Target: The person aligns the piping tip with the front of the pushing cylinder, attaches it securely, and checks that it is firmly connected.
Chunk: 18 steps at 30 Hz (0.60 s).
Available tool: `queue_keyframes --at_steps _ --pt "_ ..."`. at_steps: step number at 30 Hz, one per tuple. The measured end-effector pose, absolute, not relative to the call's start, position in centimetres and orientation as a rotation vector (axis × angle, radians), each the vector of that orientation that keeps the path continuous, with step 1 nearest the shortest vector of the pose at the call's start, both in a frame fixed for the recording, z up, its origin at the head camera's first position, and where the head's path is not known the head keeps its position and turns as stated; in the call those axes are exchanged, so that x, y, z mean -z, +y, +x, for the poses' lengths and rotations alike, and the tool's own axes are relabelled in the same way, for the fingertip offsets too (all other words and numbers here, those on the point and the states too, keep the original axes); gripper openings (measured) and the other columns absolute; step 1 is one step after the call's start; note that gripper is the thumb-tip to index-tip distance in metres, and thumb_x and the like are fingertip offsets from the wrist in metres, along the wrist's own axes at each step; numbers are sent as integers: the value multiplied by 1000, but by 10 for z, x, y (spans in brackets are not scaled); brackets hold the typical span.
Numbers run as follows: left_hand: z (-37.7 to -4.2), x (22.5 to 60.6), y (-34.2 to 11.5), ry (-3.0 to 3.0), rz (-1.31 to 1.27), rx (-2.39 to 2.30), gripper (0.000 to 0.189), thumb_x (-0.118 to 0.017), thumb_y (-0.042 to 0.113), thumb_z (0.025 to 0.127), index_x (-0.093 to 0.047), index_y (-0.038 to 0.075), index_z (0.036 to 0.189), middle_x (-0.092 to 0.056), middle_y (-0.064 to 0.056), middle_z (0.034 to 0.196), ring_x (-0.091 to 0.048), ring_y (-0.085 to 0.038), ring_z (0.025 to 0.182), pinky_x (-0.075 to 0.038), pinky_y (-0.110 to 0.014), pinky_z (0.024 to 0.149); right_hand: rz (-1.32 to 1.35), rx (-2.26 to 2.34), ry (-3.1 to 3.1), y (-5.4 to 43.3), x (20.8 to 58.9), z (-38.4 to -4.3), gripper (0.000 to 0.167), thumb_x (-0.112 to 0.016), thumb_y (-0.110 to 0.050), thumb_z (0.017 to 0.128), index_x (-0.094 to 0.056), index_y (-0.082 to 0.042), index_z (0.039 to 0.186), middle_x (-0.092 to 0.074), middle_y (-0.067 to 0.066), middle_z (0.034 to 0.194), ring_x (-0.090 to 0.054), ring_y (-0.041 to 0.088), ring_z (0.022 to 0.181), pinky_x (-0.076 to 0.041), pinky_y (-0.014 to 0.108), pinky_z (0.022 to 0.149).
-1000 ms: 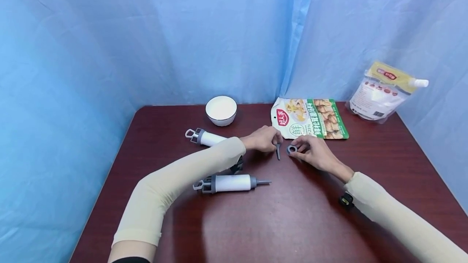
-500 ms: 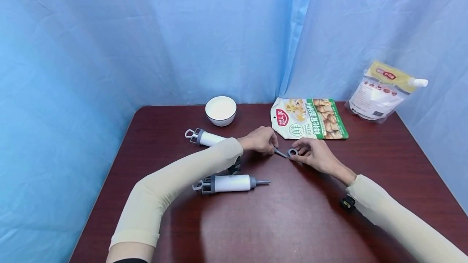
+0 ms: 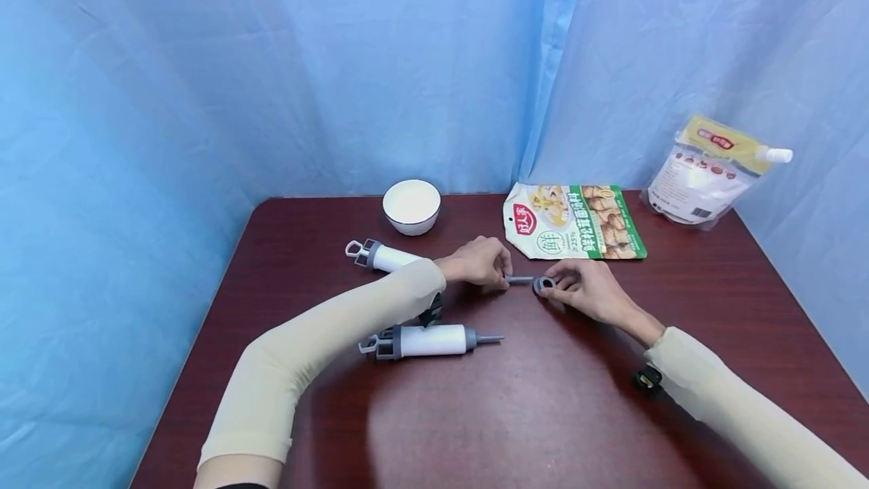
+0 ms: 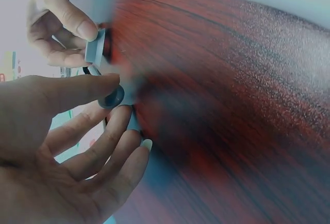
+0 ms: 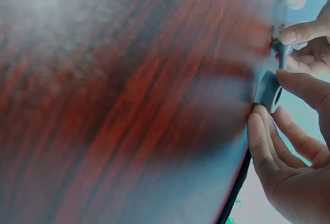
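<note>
Just in front of the soup packet [image 3: 573, 221], over the dark table [image 3: 489, 413], the left hand [image 3: 478, 262] is pinching a small grey nozzle [image 3: 521, 280] by its flared end, slim tip pointing toward the right hand [image 3: 587, 289]. The right hand is holding a grey ring [image 5: 266, 89] by its rim between thumb and fingers, a narrow grip leaving the hole uncovered. Tip and ring are sitting very close; contact cannot be confirmed. Step in hand, as judged: bringing the two parts together. The hole does not seem to be facing the tip squarely, so best practice is probably turning the ring until both axes are matching, then leading with the slim end. Pressure should be light, since so small a flare could be slipping from a pinch. The nearer syringe [image 3: 432, 340], tip fitted, is offering a reference for orientation.
</note>
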<state>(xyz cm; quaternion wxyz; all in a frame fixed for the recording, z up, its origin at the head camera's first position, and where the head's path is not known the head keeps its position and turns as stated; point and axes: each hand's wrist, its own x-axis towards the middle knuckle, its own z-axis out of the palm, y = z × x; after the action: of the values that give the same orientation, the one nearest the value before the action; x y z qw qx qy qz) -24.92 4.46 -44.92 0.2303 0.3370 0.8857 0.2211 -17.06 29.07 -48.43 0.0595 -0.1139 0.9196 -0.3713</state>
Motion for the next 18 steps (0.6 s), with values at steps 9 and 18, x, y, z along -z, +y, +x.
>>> queue_keyframes --at_steps 9,18 --pt "-245 444 35 2432 926 -680 18 -83 15 89 -77 8 104 -77 -3 89 -66 -8 75 -50 -20 72 -254 1145 2783 292 482 -168 30 -83 -32 90 -76 -9 108 -79 7 96 -75 13 84 -57 21 74" --pt "-236 441 27 2403 957 -782 19 -83 12 88 -75 5 105 -79 -3 88 -69 -6 75 -50 -17 70 -322 1239 2764 291 485 -163 32 -81 -29 93 -75 -12 119 -80 9 103 -77 13 88 -58 20 76"
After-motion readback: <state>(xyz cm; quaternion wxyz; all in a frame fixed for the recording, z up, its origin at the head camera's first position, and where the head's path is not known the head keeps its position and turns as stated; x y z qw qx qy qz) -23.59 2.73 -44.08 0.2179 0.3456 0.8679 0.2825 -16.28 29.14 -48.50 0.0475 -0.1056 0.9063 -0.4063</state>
